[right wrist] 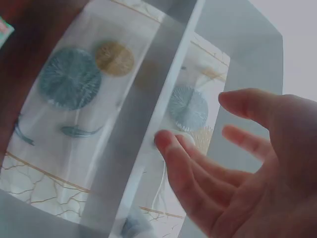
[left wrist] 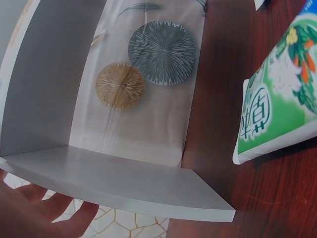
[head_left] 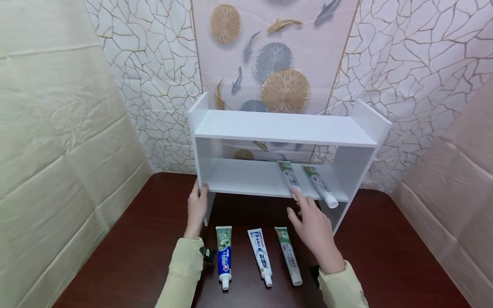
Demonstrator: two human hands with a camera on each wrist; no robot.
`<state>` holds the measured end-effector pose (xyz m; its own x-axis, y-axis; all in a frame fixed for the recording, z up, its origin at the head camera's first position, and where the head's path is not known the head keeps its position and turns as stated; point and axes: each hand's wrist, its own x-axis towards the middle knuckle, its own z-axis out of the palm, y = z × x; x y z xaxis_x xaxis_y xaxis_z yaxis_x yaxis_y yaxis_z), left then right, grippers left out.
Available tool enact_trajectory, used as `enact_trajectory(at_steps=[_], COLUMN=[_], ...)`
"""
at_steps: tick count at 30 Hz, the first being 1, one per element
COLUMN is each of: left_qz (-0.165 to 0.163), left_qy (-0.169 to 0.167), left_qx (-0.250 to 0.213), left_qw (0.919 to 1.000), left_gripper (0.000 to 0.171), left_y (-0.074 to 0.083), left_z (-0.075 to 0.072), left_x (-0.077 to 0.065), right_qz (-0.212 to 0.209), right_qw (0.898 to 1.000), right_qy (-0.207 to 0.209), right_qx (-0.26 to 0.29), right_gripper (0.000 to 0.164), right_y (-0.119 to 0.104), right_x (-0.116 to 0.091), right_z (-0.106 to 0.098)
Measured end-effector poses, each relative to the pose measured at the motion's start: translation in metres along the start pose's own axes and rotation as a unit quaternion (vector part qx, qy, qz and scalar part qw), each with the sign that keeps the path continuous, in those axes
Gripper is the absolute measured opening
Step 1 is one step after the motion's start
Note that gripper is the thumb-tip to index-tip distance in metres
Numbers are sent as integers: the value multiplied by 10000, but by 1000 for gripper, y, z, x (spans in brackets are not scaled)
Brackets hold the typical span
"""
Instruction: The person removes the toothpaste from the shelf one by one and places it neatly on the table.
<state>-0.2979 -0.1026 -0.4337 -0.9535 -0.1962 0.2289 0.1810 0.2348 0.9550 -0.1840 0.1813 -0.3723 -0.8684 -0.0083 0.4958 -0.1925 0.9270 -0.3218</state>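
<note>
A white two-tier shelf (head_left: 246, 177) stands on the table, and my left hand (head_left: 197, 209) grips the edge of its left side panel. In the left wrist view, the fingers of that hand (left wrist: 47, 208) lie along the panel's outer face. Two green-and-white toothpaste tubes lie on the lower board, caps toward me: a left tube (head_left: 289, 174) and a right tube (head_left: 320, 187). My right hand (head_left: 313, 224) has its fingertips at the left tube's cap, thumb held apart. The right wrist view shows that hand (right wrist: 233, 168) with fingers loosely bent, partly hiding the white cap.
In front of the shelf lie three more toothpaste tubes: a green-and-blue one (head_left: 224, 256), a white-and-blue one (head_left: 260, 256) and a green-and-white one (head_left: 288, 256). The dark red wooden table (head_left: 127, 256) extends to both sides. A patterned cloth (head_left: 269, 55) hangs behind.
</note>
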Motion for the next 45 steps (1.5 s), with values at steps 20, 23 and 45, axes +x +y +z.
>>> enact_trajectory(at_steps=[20, 23, 45], left_qz=[44, 50, 141], left_qy=[20, 30, 24], left_qx=[-220, -197, -305], left_qw=[9997, 9998, 9994], left_gripper=[51, 51, 52], left_y=[4, 4, 2], left_z=[0, 0, 0], left_x=[-2, -2, -2], right_qz=[602, 673, 719], right_qw=[9968, 9957, 9970], right_qy=[-265, -378, -254], right_qx=[-447, -508, -136], right_gripper=[49, 53, 32], right_y=[15, 17, 22], right_x=[41, 41, 30], right_z=[13, 13, 6])
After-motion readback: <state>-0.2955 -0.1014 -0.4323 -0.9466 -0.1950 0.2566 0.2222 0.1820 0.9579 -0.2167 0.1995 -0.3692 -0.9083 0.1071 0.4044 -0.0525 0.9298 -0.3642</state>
